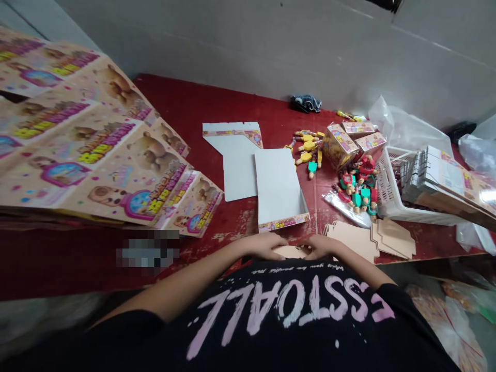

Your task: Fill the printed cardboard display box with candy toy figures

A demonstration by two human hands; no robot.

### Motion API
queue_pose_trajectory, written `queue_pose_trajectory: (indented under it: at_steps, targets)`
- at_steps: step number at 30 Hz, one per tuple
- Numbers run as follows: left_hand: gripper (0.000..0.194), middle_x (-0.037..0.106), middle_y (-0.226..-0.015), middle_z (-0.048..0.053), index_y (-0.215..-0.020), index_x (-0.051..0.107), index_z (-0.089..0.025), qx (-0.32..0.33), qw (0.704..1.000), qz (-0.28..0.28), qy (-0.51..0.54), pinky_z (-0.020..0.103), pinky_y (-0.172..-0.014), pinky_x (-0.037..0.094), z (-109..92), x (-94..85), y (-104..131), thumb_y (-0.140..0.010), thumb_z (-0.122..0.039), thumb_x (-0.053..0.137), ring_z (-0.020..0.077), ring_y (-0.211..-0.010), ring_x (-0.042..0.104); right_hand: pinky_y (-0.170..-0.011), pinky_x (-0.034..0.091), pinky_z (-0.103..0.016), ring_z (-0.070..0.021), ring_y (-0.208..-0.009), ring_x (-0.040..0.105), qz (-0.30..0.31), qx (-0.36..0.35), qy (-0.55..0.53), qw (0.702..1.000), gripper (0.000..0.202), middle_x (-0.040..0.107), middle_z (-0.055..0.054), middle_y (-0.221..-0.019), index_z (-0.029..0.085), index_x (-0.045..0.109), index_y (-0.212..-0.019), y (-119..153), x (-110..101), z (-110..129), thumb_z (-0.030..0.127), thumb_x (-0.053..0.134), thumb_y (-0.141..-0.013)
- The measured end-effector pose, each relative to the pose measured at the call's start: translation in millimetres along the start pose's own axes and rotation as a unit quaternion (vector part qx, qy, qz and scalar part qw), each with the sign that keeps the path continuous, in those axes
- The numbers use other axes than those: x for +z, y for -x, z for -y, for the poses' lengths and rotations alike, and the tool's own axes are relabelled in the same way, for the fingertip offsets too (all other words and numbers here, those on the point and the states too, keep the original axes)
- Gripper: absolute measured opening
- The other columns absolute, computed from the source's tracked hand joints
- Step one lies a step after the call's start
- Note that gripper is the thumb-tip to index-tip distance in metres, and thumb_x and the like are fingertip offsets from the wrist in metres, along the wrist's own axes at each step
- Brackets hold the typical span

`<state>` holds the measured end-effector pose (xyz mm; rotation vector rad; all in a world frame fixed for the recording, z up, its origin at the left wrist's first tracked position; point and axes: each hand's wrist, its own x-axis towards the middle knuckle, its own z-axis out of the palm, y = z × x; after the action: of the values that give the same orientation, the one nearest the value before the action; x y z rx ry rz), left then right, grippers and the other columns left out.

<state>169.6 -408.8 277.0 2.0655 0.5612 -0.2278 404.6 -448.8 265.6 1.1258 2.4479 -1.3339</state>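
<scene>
Close to my body at the table's front edge, my left hand (267, 245) and my right hand (320, 246) grip a tan cardboard piece (291, 251) from its two sides. The shirt partly hides the piece. Just beyond it lies an open box (277, 188) with a white inside and a printed front edge. A flat white box blank (238, 168) with a printed strip rests behind it to the left. More tan cardboard pieces (352, 240) are lying to the right of my right hand.
Large stacked printed sheets (112, 165) fill the left side. Yellow toys (307, 145), red and green toys (360, 188) and small printed boxes (341, 145) stand at the right, beside a white basket (391, 186). Behind the red table (182, 108) is a grey wall.
</scene>
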Motion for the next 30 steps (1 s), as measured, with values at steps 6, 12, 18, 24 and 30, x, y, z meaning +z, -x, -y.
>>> queue_pose_trajectory:
  at_steps: [6,12,18,24,30]
  targets:
    - [0.035,0.069,-0.097,0.007,-0.105,0.065,-0.018,0.004,0.998,-0.023,-0.054,0.025,-0.073,0.043,-3,9.1,4,-0.075,-0.033,0.053,0.0218,-0.086,0.062,-0.061,0.041,-0.023,-0.0140,-0.065,0.054,-0.011,-0.019,0.026,0.999,0.038,0.065,-0.003,-0.077,0.016,0.065,-0.109,5,1,11,0.028,0.063,-0.073]
    - [0.026,0.068,-0.084,0.008,-0.094,0.066,-0.019,-0.019,0.988,-0.053,-0.144,0.028,-0.070,0.044,-8,15.8,4,-0.080,-0.034,0.049,0.0230,-0.079,0.062,-0.073,0.046,-0.032,-0.0217,-0.077,0.061,-0.025,0.010,0.058,0.998,0.034,0.068,-0.009,-0.086,0.018,0.065,-0.109,12,5,21,0.030,0.060,-0.078]
    - [0.045,0.059,-0.123,0.013,-0.120,0.059,-0.021,-0.065,0.967,-0.182,-0.165,0.045,-0.092,0.041,-4,22.8,7,-0.088,-0.019,0.026,0.0296,-0.112,0.054,-0.089,0.044,-0.041,-0.0267,-0.100,0.058,-0.198,0.137,-0.113,0.964,0.060,0.064,-0.011,-0.109,0.018,0.052,-0.125,39,-17,9,0.054,0.057,-0.077]
    - [0.039,0.053,-0.130,0.007,-0.117,0.061,-0.027,0.029,0.966,-0.247,-0.067,0.046,-0.107,0.030,20,43.1,2,-0.092,-0.029,0.031,0.0243,-0.128,0.040,-0.080,0.049,-0.038,-0.0271,-0.094,0.060,-0.290,0.251,-0.422,0.822,0.047,0.064,-0.015,-0.102,0.012,0.056,-0.105,38,-15,0,0.047,0.061,-0.074]
    - [0.074,0.054,-0.126,0.020,-0.124,0.050,-0.012,-0.138,0.893,-0.398,0.155,0.053,-0.105,0.030,53,54.7,-21,-0.072,-0.063,0.057,0.0336,-0.126,0.041,-0.068,0.051,-0.033,-0.0236,-0.077,0.062,-0.323,0.182,-0.509,0.777,0.039,0.065,-0.010,-0.085,0.014,0.056,-0.098,31,3,4,0.038,0.058,-0.067]
